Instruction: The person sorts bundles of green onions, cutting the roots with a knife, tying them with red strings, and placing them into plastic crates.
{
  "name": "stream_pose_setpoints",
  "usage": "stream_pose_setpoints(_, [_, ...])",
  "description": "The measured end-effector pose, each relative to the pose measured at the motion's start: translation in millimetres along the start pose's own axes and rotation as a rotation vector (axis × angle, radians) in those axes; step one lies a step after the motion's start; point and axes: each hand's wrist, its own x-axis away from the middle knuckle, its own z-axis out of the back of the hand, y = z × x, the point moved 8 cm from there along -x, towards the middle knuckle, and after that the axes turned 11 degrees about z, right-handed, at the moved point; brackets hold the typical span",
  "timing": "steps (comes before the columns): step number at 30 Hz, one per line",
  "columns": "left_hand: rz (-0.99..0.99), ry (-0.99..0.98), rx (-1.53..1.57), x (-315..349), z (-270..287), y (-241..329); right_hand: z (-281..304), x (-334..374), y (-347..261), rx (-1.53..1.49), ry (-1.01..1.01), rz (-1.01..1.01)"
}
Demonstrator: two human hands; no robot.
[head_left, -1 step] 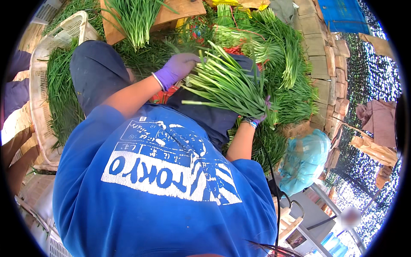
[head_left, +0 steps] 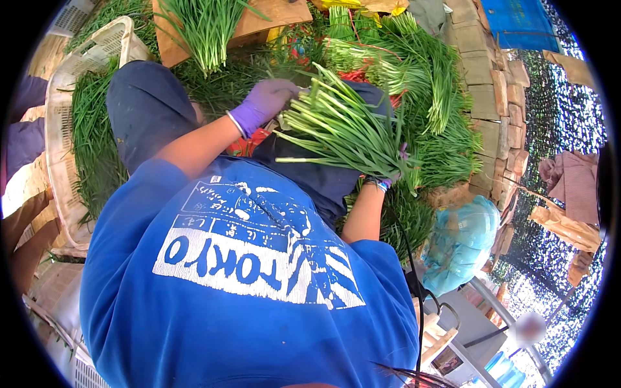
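Observation:
A loose bunch of garlic chives (head_left: 343, 126) lies across my lap, pale stem ends to the left and green leaves to the right. My right hand (head_left: 389, 176), in a purple glove, is wrapped round the leafy end from below, partly covered by leaves. At the pale stem ends is my left hand (head_left: 265, 105), also purple-gloved, its fingers curled together. What those fingers pinch is hidden. Beneath the bunch are my dark trousers (head_left: 294, 171).
Tied chive bundles (head_left: 414, 77) are heaped at the far right by a brick edge (head_left: 482, 97). Another bunch (head_left: 210, 32) rests on a wooden board (head_left: 272, 16). A white crate (head_left: 61, 161) of chives stands left. A bluish plastic bag (head_left: 462, 239) sits at the right.
My left hand has shifted very slightly left and toward me at the stem ends. The bunch has tilted a little; my right hand stays on its leafy end.

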Motion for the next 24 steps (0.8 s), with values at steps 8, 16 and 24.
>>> stream_pose_setpoints(8, [0.327, -0.566, 0.129, -20, -7, 1, -63, 18, -2, -0.637, -0.334, -0.378])
stream_pose_setpoints(16, [-0.336, -0.999, -1.148, 30, -68, 33, -63, 7, -53, -0.531, -0.135, -0.233])
stream_pose_setpoints(24, [-0.411, -0.77, -1.222, 32, -62, 22, -69, 5, -47, -0.238, -0.025, -0.236])
